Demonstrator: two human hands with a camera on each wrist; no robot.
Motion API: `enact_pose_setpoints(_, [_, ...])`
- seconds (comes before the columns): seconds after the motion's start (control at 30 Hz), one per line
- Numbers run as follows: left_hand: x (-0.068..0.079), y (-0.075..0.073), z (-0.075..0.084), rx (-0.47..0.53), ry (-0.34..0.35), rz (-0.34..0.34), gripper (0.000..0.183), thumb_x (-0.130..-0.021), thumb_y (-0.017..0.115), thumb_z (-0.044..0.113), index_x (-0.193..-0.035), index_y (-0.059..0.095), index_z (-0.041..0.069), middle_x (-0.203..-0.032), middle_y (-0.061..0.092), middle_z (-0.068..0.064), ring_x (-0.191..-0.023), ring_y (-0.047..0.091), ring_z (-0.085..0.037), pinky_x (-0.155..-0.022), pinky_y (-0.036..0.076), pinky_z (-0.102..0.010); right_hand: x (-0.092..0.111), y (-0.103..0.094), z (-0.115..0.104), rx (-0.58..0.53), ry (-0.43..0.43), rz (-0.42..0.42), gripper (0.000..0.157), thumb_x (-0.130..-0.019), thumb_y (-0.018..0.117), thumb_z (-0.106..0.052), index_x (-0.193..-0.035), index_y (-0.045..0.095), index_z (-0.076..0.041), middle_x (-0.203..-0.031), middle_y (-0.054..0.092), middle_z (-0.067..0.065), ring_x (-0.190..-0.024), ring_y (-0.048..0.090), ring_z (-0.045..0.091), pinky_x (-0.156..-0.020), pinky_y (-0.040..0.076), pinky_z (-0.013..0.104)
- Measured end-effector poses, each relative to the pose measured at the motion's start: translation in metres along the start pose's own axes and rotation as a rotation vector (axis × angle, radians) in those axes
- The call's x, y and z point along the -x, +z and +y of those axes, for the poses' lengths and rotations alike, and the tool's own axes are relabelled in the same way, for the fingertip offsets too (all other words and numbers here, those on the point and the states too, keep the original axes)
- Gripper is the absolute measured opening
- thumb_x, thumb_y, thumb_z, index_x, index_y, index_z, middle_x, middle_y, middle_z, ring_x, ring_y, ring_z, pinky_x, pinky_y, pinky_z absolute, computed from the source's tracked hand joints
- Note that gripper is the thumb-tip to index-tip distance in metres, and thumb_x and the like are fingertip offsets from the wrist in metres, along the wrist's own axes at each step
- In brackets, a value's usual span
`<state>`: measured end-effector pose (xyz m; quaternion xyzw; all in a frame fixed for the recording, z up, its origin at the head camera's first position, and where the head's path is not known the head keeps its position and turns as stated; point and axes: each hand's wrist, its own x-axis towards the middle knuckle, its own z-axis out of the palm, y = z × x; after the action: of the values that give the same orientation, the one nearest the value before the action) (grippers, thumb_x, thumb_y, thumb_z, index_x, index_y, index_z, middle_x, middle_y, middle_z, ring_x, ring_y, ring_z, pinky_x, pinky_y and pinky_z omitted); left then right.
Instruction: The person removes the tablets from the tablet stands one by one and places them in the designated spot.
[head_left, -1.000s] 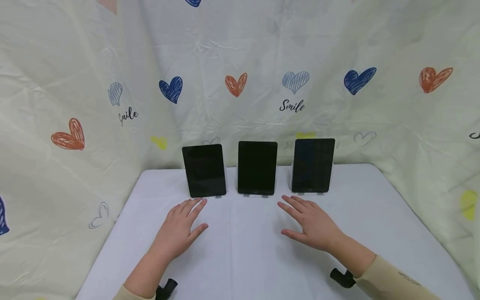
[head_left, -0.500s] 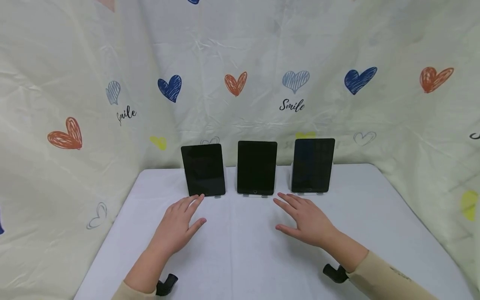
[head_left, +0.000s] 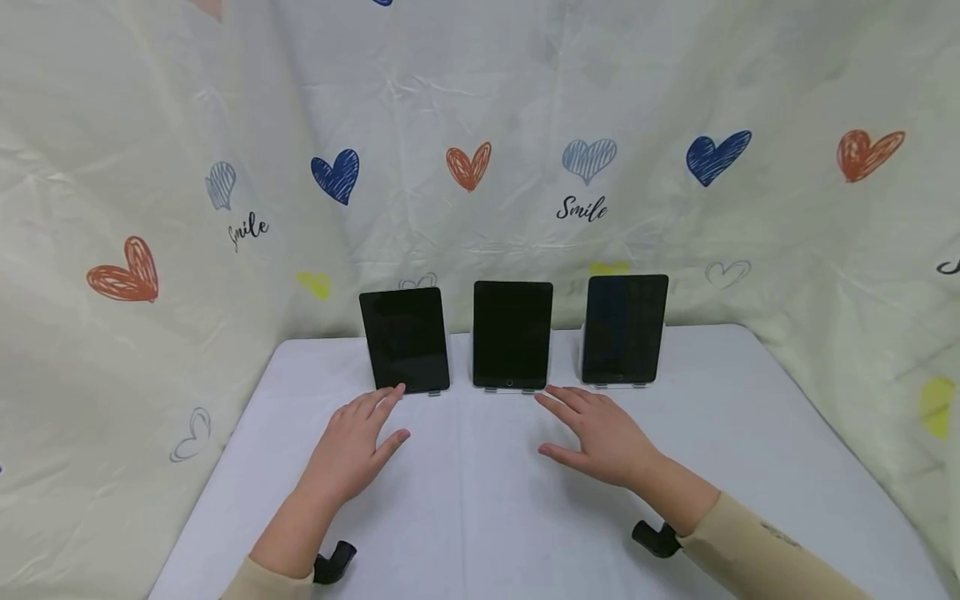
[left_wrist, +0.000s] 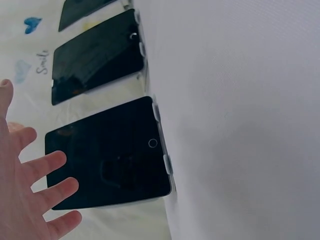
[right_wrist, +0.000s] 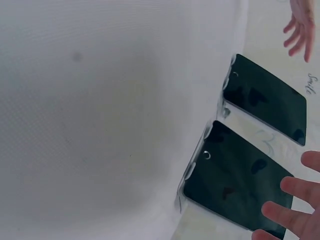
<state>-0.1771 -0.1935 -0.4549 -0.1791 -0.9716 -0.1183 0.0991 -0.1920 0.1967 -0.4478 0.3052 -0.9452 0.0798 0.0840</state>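
Note:
Three black tablets stand upright in a row near the table's far edge: the left tablet [head_left: 406,340], the middle tablet [head_left: 512,335] and the right tablet [head_left: 624,329]. Each leans on a clear stand with small lips at its foot. My left hand [head_left: 350,446] hovers with spread fingers in front of the left tablet, its fingertips overlapping that tablet's lower edge in the head view. My right hand [head_left: 602,435] is held out, fingers spread, in front of the gap between the middle and right tablets. Both hands hold nothing. All the screens are dark.
A white cloth covers the table [head_left: 495,500]. Behind it hangs a pale curtain [head_left: 517,92] printed with hearts and the word Smile. Black wrist mounts [head_left: 334,562] show at both wrists.
My right hand has drifted left and slightly away from me, towards the middle tablet. My left hand has moved slightly forward. The tablets stay where they stood.

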Motion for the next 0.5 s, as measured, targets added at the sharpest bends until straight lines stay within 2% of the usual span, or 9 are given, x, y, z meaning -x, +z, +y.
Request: enact_pose_setpoints(0.5, [-0.010,0.004,-0.012,0.024,-0.015,-0.002,0.070,-0.098,0.055,0.050,-0.157,0.031,0.021,-0.150,0.044,-0.010,-0.136,0.042,-0.034,-0.108,0.034,-0.057,-0.016,0.007,-0.010,-0.044,0.036,0.008,0.078,-0.090,0.045,-0.074,-0.150,0.045,-0.024,-0.146,0.051,0.004,-0.132,0.049,0.027,-0.106,0.038,0.055])
